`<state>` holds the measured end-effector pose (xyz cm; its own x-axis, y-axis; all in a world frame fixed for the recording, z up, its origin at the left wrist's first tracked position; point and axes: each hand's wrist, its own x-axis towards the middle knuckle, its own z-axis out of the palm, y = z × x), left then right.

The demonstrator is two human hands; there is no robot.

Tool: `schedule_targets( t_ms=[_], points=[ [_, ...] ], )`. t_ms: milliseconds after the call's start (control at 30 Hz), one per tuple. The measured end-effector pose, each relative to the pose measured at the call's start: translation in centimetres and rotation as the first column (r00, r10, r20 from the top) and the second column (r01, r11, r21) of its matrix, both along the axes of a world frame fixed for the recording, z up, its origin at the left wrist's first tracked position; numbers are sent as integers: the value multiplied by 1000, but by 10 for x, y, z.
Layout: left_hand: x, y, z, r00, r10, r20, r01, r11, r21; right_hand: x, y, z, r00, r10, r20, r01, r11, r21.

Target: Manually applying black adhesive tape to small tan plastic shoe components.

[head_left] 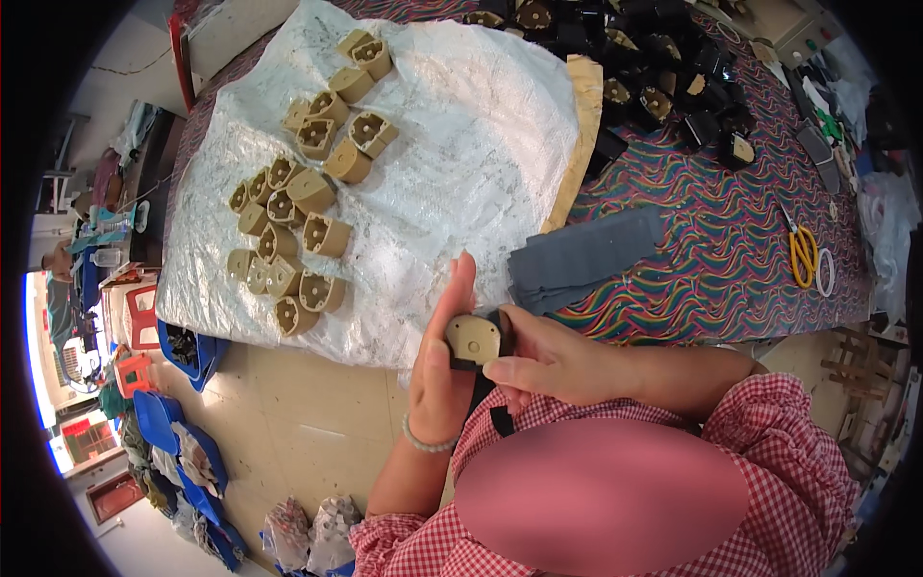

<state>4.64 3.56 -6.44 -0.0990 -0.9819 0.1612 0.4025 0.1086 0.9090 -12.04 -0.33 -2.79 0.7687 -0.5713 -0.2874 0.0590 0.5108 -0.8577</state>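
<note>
Close to my body, my right hand (548, 356) is closed on a tan, D-shaped block (474, 340) with a small round mark on its face. Black material shows along the block's edge, and a black strip end (502, 420) hangs below my right hand. My left hand (444, 351) lies against the block's left side, fingers stretched upward and flat, thumb beside its face. A stack of dark grey strips (586, 255) rests on the patterned cloth just beyond my right hand. Several similar tan blocks (327, 236), most showing hollow insides, stand on a white plastic sheet (433, 163).
Black-covered blocks (694, 130) are heaped at the far right of the patterned cloth (711, 269). Yellow-handled scissors (803, 255) and a white ring (825, 272) lie near the right edge. Blue bins (197, 356) and bagged items (332, 529) stand on the floor at left.
</note>
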Motion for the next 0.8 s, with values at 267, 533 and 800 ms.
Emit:
schedule_targets(
  t_ms=[267,533,800],
  points=[
    [22,-17,27,821,-216,529,292,954,-64,-21,-41,-9,909,393,137,-416,874,252],
    [30,-18,43,483,-5,876,314,935,-168,-19,-27,-6,936,307,172,-352,822,448],
    [36,-22,42,517,-181,837,509,851,-131,-24,-36,-16,800,534,271,-599,713,364]
  ],
)
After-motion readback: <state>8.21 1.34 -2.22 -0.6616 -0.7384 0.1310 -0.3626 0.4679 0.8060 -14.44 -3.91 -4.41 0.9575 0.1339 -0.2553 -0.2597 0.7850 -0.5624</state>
